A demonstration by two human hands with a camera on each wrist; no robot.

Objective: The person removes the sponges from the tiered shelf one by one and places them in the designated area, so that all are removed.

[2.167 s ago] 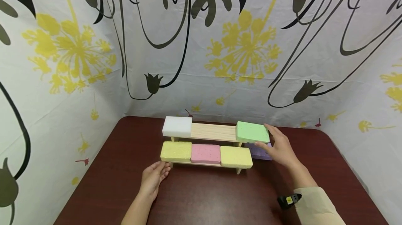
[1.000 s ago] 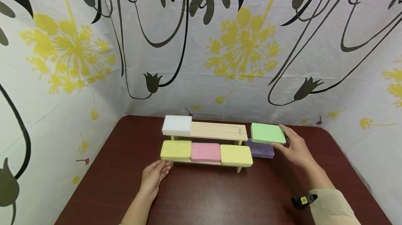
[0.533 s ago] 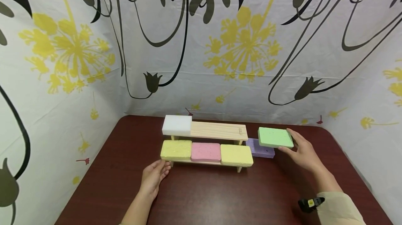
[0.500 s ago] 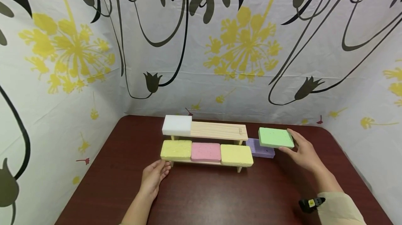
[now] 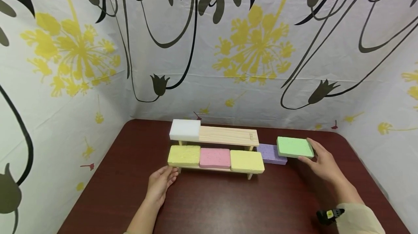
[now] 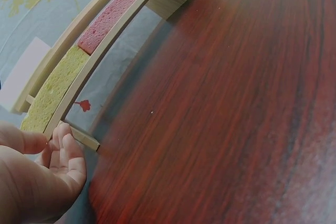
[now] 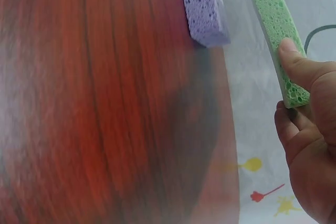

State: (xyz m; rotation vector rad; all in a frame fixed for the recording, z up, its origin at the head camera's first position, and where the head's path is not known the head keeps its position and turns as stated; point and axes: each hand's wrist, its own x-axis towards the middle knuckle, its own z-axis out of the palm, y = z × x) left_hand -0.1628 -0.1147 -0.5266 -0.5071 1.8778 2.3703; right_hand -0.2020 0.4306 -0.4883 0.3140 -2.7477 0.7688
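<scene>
My right hand (image 5: 324, 163) grips a green sponge (image 5: 295, 147) by its right end, thumb at the front edge; in the right wrist view the green sponge (image 7: 278, 30) hangs above the table. Partly behind it, a purple sponge (image 5: 271, 153) lies on the table. My left hand (image 5: 160, 185) pinches the left end of the front tier of a two-tier wooden stand (image 5: 225, 135), as the left wrist view shows at the thumb (image 6: 31, 142). A yellow sponge (image 5: 184, 155), a pink sponge (image 5: 214, 158) and a second yellow sponge (image 5: 247, 161) sit side by side on that tier.
On the rear tier's left end rests a white block (image 5: 185, 130); bare wood shows to its right. The stand is on a dark red-brown table (image 5: 228, 205). Patterned cloth (image 5: 209, 52) hangs behind the table and at both sides.
My right hand has carried the green sponge off the rear tier's right end, rightward and a little toward me, beyond the purple sponge. The left hand keeps its place at the stand.
</scene>
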